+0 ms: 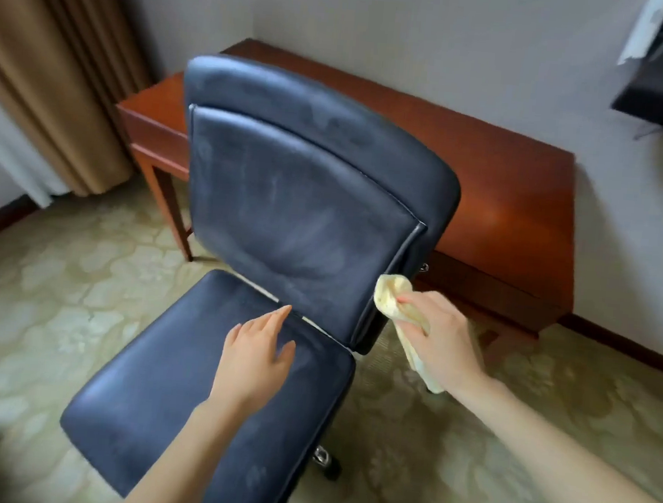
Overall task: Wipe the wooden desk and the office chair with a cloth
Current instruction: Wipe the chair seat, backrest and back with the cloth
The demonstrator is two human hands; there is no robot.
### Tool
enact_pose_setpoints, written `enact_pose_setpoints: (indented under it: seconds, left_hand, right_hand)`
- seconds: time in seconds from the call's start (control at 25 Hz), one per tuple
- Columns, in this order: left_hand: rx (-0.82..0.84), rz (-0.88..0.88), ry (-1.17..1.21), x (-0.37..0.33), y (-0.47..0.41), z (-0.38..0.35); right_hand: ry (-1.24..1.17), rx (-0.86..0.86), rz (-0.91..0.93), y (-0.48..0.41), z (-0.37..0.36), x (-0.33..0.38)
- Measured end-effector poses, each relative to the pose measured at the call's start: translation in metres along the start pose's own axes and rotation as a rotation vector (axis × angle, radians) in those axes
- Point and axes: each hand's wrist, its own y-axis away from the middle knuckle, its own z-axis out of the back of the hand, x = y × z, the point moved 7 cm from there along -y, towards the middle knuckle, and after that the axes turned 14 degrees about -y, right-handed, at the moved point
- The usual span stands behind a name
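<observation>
The office chair point(285, 207) is covered in dark blue-black leather. Its backrest stands upright, streaked with pale dusty smears, and its seat lies flat in front. The wooden desk point(508, 178) stands just behind the chair; it is reddish-brown and glossy, with tapered legs and what looks like a drawer front under its top. The cloth point(390, 294) is pale yellow and bunched, touching the right edge of the chair's backrest low down. The right hand point(442, 341) grips it, and its tail hangs below.

Desk point(507, 194) blocks behind chair point(285, 207); carpet point(38, 286) sides open
</observation>
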Motion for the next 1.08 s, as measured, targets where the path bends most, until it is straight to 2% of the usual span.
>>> enact_pose_setpoints:
  seconds: [0.08,0.2,0.28,0.36,0.48,0.6,0.76,0.92,1.0,1.08]
  left_hand:
    - [0.011,0.083,0.016,-0.019,0.016,-0.006]
    - [0.007,0.196,0.010,-0.020,0.033,-0.008]
    - [-0.031,0.262,0.020,-0.010,0.038,-0.005]
    - [-0.067,0.316,0.073,-0.004,0.037,-0.004]
    - [-0.056,0.378,0.198,-0.003,0.028,-0.021]
    - [0.005,0.401,0.308,-0.008,0.016,-0.047]
    - [0.055,0.414,0.422,-0.006,0.000,-0.071]
    - [0.077,0.444,0.506,0.009,-0.006,-0.088]
    - [0.097,0.480,0.592,0.012,-0.008,-0.098]
    - [0.096,0.526,0.689,0.009,-0.014,-0.106]
  right_hand:
    - [0.106,0.021,0.174,-0.024,0.018,0.010]
    - [0.282,-0.055,0.501,-0.070,0.029,0.040]
    - [0.439,-0.113,0.692,-0.096,0.020,0.060]
    - [0.640,-0.085,0.801,-0.113,-0.004,0.074]
    - [0.846,0.058,0.950,-0.111,-0.051,0.075]
    - [0.879,0.198,1.125,-0.089,-0.088,0.055]
    - [1.083,0.592,1.241,-0.057,-0.127,-0.001]
    - [1.347,0.966,1.393,-0.058,-0.143,-0.009]
    - [1.361,1.011,1.426,-0.078,-0.148,0.011]
    - [1.310,0.913,1.455,-0.113,-0.154,0.053]
